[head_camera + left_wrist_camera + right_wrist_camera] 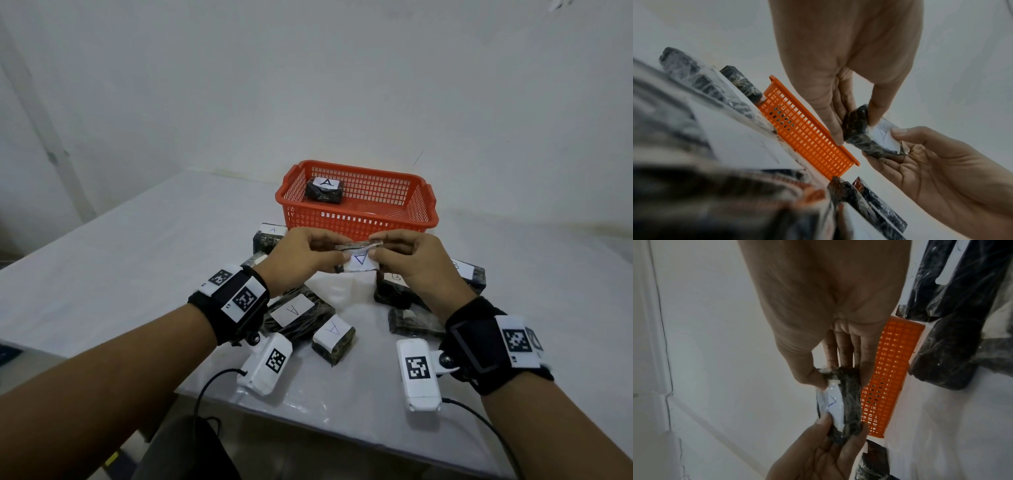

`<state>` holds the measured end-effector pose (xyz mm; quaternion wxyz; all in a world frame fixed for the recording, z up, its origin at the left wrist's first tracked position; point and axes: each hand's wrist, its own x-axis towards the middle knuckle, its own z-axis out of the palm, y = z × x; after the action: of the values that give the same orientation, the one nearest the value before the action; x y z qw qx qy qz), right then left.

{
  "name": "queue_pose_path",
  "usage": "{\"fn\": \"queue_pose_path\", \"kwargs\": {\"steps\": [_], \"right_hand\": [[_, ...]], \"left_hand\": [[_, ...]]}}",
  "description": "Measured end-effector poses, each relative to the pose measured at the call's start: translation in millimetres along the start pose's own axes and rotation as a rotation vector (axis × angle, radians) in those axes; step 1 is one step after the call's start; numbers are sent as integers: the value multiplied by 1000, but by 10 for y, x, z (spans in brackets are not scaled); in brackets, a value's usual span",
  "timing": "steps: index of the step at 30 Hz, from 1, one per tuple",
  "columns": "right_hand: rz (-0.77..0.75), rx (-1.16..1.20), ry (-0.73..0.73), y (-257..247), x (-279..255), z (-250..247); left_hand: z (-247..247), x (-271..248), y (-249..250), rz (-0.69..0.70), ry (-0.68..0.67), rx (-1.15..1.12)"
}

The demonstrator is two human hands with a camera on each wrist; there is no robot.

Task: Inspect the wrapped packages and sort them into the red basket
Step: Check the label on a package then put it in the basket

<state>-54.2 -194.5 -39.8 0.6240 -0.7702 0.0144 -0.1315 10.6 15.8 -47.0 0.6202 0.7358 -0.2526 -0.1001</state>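
Observation:
Both hands hold one small dark wrapped package (359, 257) with a white label bearing a blue triangle-like mark, raised above the table just in front of the red basket (421, 219). My left hand (308, 257) pinches its left end, and my right hand (407, 260) pinches its right end. In the left wrist view the package (869, 139) sits between thumb and fingers. The right wrist view shows the package (846, 404) edge-on. Inside the basket lies one package labelled A (323, 190).
Several dark wrapped packages lie on the white table (137, 257) below my hands: two labelled A (294, 313) (334, 337) near the left, others (416, 322) (469, 274) to the right, one (269, 236) by the basket. A white wall stands behind.

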Motion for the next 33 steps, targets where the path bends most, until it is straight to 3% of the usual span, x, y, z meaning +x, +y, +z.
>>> {"fn": "queue_pose_path", "kwargs": {"steps": [10, 16, 20, 26, 29, 33], "right_hand": [[-52, 106, -102, -90, -6, -39], [144, 189, -118, -56, -11, 74], [146, 201, -168, -77, -36, 130], [54, 164, -52, -26, -34, 94], [33, 93, -65, -1, -43, 56], [73, 155, -177, -18, -75, 36]], "left_hand": [[-60, 51, -13, 43, 8, 200], [29, 6, 1, 59, 52, 70], [57, 18, 1, 108, 71, 65], [12, -25, 46, 64, -77, 20], [5, -63, 7, 44, -167, -36], [25, -47, -64, 85, -20, 13]]}}
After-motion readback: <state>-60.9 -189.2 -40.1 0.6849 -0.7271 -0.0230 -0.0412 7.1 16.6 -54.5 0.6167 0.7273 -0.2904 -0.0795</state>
